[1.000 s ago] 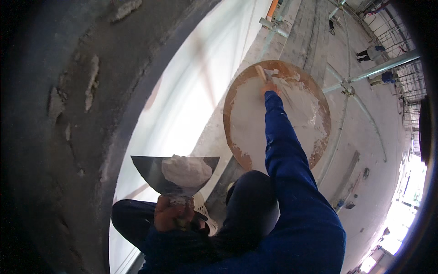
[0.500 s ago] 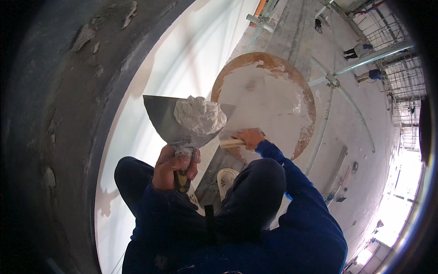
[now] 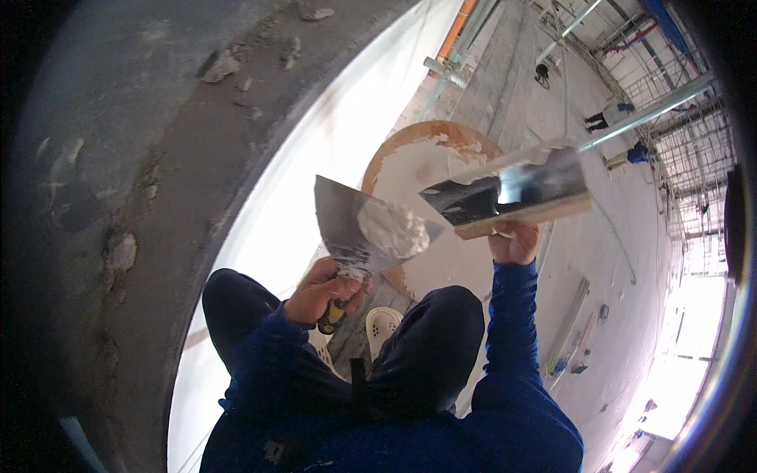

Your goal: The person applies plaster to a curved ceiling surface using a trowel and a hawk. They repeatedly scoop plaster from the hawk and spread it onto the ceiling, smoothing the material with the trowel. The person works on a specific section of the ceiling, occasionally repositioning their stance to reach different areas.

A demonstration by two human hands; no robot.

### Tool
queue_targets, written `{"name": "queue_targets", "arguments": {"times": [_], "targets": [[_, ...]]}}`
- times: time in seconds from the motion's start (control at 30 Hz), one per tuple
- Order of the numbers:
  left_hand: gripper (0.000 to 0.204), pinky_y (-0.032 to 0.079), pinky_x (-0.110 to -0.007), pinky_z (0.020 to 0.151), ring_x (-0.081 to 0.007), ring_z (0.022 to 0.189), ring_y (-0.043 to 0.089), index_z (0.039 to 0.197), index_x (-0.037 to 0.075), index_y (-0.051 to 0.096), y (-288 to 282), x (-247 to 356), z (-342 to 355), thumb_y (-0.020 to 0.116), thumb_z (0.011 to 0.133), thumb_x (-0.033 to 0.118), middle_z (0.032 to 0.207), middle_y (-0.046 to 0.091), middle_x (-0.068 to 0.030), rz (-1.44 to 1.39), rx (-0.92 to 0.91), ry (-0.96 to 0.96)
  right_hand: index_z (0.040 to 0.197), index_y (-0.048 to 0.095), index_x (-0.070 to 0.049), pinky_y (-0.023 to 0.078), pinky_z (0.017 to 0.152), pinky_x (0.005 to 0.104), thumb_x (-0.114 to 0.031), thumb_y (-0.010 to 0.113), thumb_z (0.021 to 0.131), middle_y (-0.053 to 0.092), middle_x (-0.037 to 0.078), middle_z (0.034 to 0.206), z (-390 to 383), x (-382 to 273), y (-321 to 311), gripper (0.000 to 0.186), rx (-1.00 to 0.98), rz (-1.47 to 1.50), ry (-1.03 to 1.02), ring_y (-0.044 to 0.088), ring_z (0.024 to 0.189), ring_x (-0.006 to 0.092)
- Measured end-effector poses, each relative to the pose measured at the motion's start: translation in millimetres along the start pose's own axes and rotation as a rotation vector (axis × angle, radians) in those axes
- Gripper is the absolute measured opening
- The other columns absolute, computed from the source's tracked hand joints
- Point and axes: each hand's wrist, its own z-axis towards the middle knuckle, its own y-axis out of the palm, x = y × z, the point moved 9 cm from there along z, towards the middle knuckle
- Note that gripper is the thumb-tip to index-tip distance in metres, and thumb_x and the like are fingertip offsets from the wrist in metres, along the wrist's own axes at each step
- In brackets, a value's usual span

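Note:
My left hand (image 3: 323, 291) is closed round the handle of a wide putty knife (image 3: 337, 214), whose metal blade carries a lump of white paste (image 3: 391, 230). My right hand (image 3: 512, 244) grips a long rectangular steel trowel (image 3: 465, 203) with a pale wooden handle, raised with its shiny blade showing, to the right of the knife. Beneath both tools lies a round tan board (image 3: 378, 165) coated in patches of white paste, partly hidden by them.
A rough dark concrete surface (image 3: 118, 197) curves down the left, beside a white sheet (image 3: 205, 331). Grey planks (image 3: 489, 94) and scaffold tubes (image 3: 639, 118) extend beyond the board. Two people (image 3: 599, 120) (image 3: 623, 156) are at the upper right. My bent knees (image 3: 441, 315) and clogs (image 3: 382, 331) are below.
My right hand has come back from the board, rising with the trowel, now turned to show its blade. My left hand first lifted the loaded knife and has since shifted slightly right and down.

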Motion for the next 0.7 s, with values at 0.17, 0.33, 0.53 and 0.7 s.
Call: {"name": "queue_targets", "arguments": {"times": [0.17, 0.33, 0.53, 0.7], "targets": [[0.028, 0.038, -0.026, 0.045, -0.0144, 0.045, 0.046, 0.092, -0.004, 0.054, 19.1, 1.6, 0.9, 0.056, 0.069, 0.012, 0.067, 0.054, -0.0095, 0.006, -0.15, 0.051, 0.107, 0.054, -0.004, 0.043, 0.085, 0.0393, -0.012, 0.059, 0.069, 0.057, 0.013, 0.104, -30.5, 14.3, 71.1, 0.039, -0.311, 0.289, 0.163, 0.053, 0.099, 0.0297], [0.021, 0.038, -0.024, 0.05, -0.0097, 0.049, 0.046, 0.084, -0.003, 0.054, 44.5, 17.4, -9.7, 0.047, 0.077, 0.016, 0.071, 0.052, -0.0057, 0.077, -0.369, 0.108, 0.095, 0.063, -0.002, 0.044, 0.081, 0.0369, -0.014, 0.061, 0.072, 0.062, 0.016, 0.099, -25.3, 7.1, 108.4, 0.026, -0.642, -0.969, -0.04, 0.056, 0.096, 0.0306], [0.024, 0.037, -0.025, 0.05, -0.0114, 0.05, 0.046, 0.083, -0.002, 0.053, 61.6, 31.6, 12.9, 0.052, 0.076, 0.021, 0.06, 0.049, -0.0035, 0.239, -0.235, 0.191, 0.11, 0.047, -0.001, 0.045, 0.076, 0.0352, -0.008, 0.058, 0.071, 0.055, 0.011, 0.096, -38.2, -49.1, -33.4, 0.04, 0.252, -0.407, 0.024, 0.054, 0.089, 0.0264], [0.027, 0.041, -0.027, 0.057, -0.012, 0.06, 0.049, 0.095, 0.0, 0.051, 155.3, 64.7, 22.4, 0.056, 0.077, 0.02, 0.072, 0.052, -0.0039, 0.431, -0.171, 0.175, 0.095, 0.052, -0.001, 0.047, 0.072, 0.0329, -0.019, 0.055, 0.074, 0.055, 0.01, 0.087, -102.0, -181.0, 43.1, 0.028, 0.643, -0.035, 0.143, 0.056, 0.08, 0.021]]}}
